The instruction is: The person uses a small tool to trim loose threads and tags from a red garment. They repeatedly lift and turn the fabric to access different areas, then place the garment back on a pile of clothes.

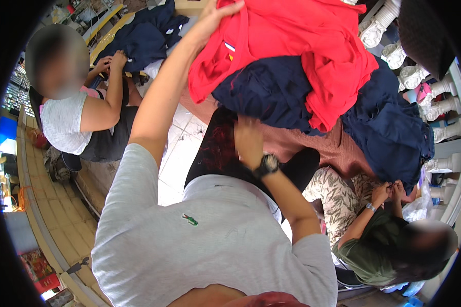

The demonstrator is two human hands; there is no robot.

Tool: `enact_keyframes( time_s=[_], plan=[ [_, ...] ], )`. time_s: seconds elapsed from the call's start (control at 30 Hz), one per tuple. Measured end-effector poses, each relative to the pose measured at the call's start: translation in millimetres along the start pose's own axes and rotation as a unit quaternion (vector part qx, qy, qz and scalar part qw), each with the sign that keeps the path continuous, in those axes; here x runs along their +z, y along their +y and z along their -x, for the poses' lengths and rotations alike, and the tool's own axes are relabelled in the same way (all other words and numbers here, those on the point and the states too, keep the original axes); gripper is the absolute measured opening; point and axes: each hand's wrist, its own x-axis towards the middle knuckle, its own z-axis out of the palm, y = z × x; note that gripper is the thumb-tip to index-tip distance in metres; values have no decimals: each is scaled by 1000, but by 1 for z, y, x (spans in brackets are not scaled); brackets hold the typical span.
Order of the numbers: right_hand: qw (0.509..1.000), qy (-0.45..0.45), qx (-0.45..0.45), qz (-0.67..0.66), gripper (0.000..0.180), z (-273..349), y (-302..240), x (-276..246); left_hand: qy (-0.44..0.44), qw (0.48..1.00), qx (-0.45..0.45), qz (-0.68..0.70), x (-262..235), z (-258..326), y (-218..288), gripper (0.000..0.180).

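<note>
My left arm stretches far forward, and my left hand point(217, 18) is closed on the edge of a red garment point(302, 36). That garment lies crumpled over a heap of navy garments point(266, 89), with a small striped strip showing near its neckline. My right hand point(248, 140), with a dark watch on the wrist, hovers above my dark-trousered lap, just short of the heap. Motion smears its fingers, so whether they hold anything cannot be made out.
Brownish cloth point(338, 148) lies under the heap. On the left a seated person point(64, 120) handles navy cloth point(143, 36); on the right another person point(376, 250) works at a navy garment point(389, 128). White balusters point(440, 105) line the right side. A slatted bamboo bench point(48, 189) runs along the left.
</note>
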Motion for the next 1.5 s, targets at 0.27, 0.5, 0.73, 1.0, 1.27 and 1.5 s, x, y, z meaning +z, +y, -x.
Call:
enact_keyframes(
  time_s=[0.27, 0.5, 0.73, 1.0, 1.27, 1.5],
  plan=[
    [947, 257, -60, -181, 28, -31, -12, -137, -1, 998, -55, -31, -20, -6, -44, 66],
    [973, -167, -70, -143, 25, 40, 15, 67, -1, 993, -22, -118, -28, -22, -49, 63],
    [917, 263, 87, -287, 18, -28, 5, -85, 10, 991, -51, -121, -38, -18, -53, 67],
    [882, 353, 162, -267, 15, -93, 0, -90, 40, 986, -36, -158, -31, -21, -49, 57],
    [916, 169, 34, -362, 15, -9, 18, -58, -82, 945, -79, 306, -53, -26, -13, 19],
    [877, 266, 166, -364, 23, -73, -3, -116, -64, 951, -77, 294, -59, -44, 17, 45]
  ],
)
